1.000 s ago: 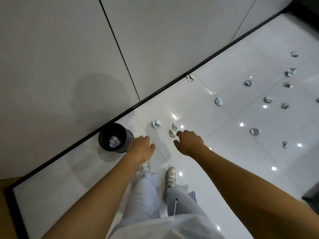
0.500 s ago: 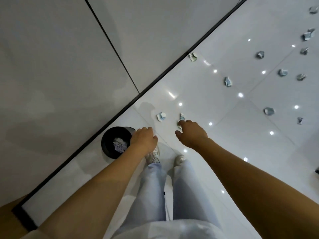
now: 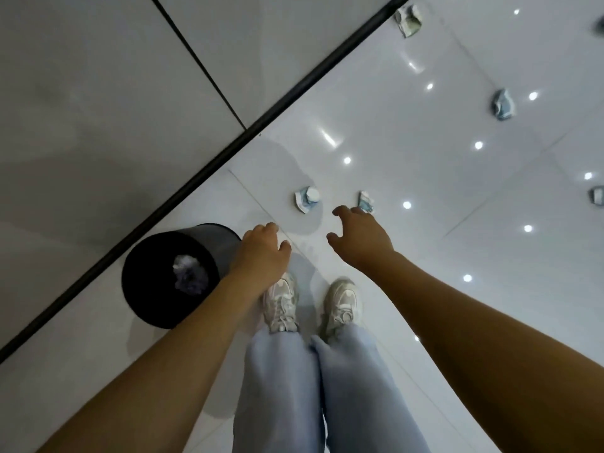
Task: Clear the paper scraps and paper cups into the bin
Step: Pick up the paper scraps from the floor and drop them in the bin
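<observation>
A round black bin stands on the white tiled floor by the wall, with crumpled paper inside it. My left hand hovers just right of the bin's rim, fingers loosely curled and holding nothing. My right hand reaches forward with fingers spread, its fingertips just short of a crushed paper cup. Another crushed cup lies a little to the left of it, ahead of my left hand.
More crumpled scraps lie further out: one by the black skirting, one at mid right, one at the right edge. My two white shoes stand just behind the hands. A grey panelled wall fills the left.
The view has tilted down and come nearer the floor. Both hands have lowered toward the two nearest cups, and my right hand has opened its fingers.
</observation>
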